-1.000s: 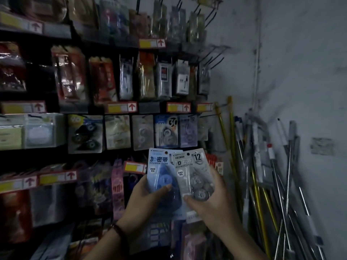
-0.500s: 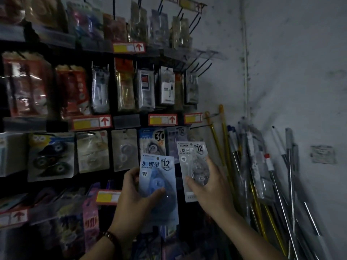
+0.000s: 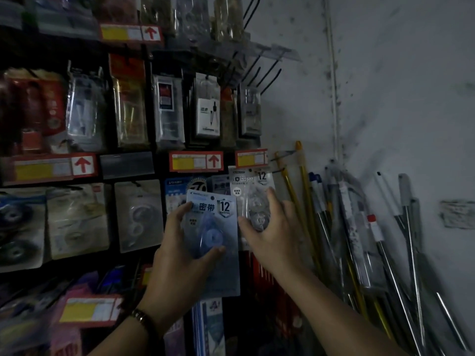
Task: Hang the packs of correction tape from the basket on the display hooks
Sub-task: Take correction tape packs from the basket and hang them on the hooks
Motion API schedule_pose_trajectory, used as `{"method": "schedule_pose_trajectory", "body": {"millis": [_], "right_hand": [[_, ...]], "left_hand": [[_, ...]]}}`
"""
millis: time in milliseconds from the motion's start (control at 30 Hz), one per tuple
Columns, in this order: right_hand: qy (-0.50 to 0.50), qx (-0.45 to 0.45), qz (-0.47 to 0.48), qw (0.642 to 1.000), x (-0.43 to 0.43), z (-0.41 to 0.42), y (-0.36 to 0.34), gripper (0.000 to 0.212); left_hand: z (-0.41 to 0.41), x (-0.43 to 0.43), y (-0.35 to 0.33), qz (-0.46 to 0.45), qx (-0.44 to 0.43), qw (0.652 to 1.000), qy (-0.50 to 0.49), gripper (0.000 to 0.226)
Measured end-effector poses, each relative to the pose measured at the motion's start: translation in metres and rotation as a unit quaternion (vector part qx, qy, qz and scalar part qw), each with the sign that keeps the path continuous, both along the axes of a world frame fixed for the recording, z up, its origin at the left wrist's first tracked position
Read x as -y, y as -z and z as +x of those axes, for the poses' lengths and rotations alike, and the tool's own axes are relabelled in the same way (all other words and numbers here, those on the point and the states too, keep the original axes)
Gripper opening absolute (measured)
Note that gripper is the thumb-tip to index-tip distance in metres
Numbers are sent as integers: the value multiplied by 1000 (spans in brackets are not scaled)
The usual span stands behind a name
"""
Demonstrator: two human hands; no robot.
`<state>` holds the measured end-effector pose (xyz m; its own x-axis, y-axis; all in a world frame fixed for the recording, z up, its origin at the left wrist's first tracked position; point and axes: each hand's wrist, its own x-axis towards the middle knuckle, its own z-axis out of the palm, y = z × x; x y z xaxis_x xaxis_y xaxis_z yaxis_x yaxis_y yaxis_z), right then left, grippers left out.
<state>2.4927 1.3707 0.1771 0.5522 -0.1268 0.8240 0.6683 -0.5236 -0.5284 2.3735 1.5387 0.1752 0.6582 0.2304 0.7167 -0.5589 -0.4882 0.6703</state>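
A: Quick one. Where was the blue pack (image 3: 226,268)?
B: Straight below the price tag (image 3: 196,161), in front of the row hanging there. Long axis up and down, header end up, printed face toward the camera, the "12" reading upright.
A: Grip?
B: Left hand (image 3: 180,250) pinched it. Thumb lay across the lower front over the blister, fingers curled round the left edge.
A: White pack (image 3: 250,191)?
B: Below and right of the price tag, top edge just under the smaller tag (image 3: 250,158). Also upright, long axis near vertical, face toward the camera. It sat nearer the price tag's level than the blue one did, and their side edges were just beside each other.
A: Right hand (image 3: 270,235)?
B: Wrapped round the blister, thumb on the left side, fingers over the right edge. Couldn't tell if the hang hole was on a hook.
A: Anything in the way?
B: Hanging packs (image 3: 174,194) below the price tag, partly covered by the blue pack. A compass set (image 3: 207,106) hung above the price tag. Bare black hooks (image 3: 262,70) stuck out up and right of it. A bundle of poles (image 3: 334,227), right of the price tag, leaned on the wall (image 3: 398,98) near the right hand. Wristband (image 3: 144,319) on the left wrist, far below the price tag.
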Motion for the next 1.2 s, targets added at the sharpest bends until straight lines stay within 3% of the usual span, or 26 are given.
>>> {"method": "schedule_pose_trajectory", "body": {"millis": [367, 833, 900, 967, 1067, 1133, 1200], "right_hand": [[-41, 18, 8, 999, 1, 27, -9, 97], [-47, -126, -96, 986, -7, 50, -25, 101], [-56, -122, -104, 985, 0, 45, -27, 94], [-55, -95, -105, 988, 12, 39, -28, 72], [-93, -68, 1, 993, 30, 25, -29, 33], [-177, -90, 74, 977, 38, 15, -30, 27], [-250, -119, 97, 956, 40, 4, -29, 38]], "left_hand": [[11, 1, -3, -7, -5, 1000, 0, 92], [25, 17, -10, -15, -23, 999, 43, 73], [28, 20, -17, -14, -33, 998, 52, 76], [28, 23, -23, -36, -44, 996, 72, 78], [31, 29, -28, -53, -53, 993, 95, 81], [35, 37, -28, -51, -44, 992, 105, 78], [42, 46, -27, -62, -41, 991, 109, 71]]}}
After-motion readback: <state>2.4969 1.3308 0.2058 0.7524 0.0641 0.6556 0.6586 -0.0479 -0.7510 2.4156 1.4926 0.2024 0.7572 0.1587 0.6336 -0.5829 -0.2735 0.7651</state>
